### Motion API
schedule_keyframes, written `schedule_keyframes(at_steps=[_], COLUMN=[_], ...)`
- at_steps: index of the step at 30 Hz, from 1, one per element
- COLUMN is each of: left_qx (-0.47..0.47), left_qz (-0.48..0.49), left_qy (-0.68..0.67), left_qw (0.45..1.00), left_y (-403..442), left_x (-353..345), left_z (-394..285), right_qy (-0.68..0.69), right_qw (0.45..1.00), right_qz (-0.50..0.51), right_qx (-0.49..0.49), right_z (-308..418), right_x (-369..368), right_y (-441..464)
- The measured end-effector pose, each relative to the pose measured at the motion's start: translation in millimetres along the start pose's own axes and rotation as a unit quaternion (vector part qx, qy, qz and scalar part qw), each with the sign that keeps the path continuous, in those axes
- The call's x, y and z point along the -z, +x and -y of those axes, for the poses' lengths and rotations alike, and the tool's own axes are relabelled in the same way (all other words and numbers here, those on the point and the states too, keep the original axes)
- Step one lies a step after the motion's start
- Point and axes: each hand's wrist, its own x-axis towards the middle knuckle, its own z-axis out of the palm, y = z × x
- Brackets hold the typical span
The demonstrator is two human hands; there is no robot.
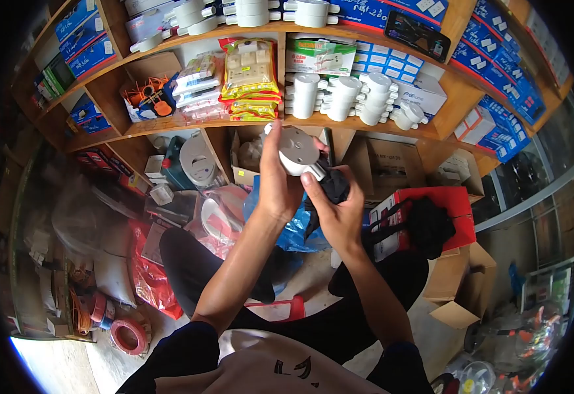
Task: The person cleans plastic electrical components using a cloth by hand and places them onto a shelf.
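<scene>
A round white plastic junction box [298,148] with short pipe stubs is held up in front of the shelves. My left hand [279,180] is wrapped round its left side, the thumb upright along its edge. My right hand [337,207] grips a black cloth [334,186] against the lower right of the box, with the thumb near a stub. Part of the cloth hangs below the hands. Similar white boxes [345,95] stand stacked on the shelf beyond.
Wooden shelves [188,126] hold packaged sockets [250,72] and blue boxes. A red box [459,209] with black cloth on it is at the right, above an open carton [461,279]. Plastic bags and a red tape roll [129,336] lie at the left.
</scene>
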Motion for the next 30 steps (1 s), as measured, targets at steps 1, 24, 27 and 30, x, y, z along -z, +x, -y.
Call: schedule_keyframes(at_steps=[1, 24, 27, 30], left_qx=[-0.003, 0.086, 0.102, 0.082], left_qz=[-0.007, 0.133, 0.117, 0.097], left_qy=[-0.020, 0.282, 0.312, 0.319], left_qw=[1.000, 0.946, 0.937, 0.939], left_y=[4, -35, -38, -31], left_x=[2, 37, 25, 28], left_z=[0, -6, -10, -2], right_qy=[-0.001, -0.005, 0.015, 0.028], right_qw=[1.000, 0.995, 1.000, 0.999], right_qz=[-0.005, 0.048, 0.014, -0.028], right_qx=[-0.001, 0.084, 0.013, -0.005], right_z=[-2, 10, 13, 13], right_x=[0, 28, 32, 29], right_y=[0, 15, 12, 10])
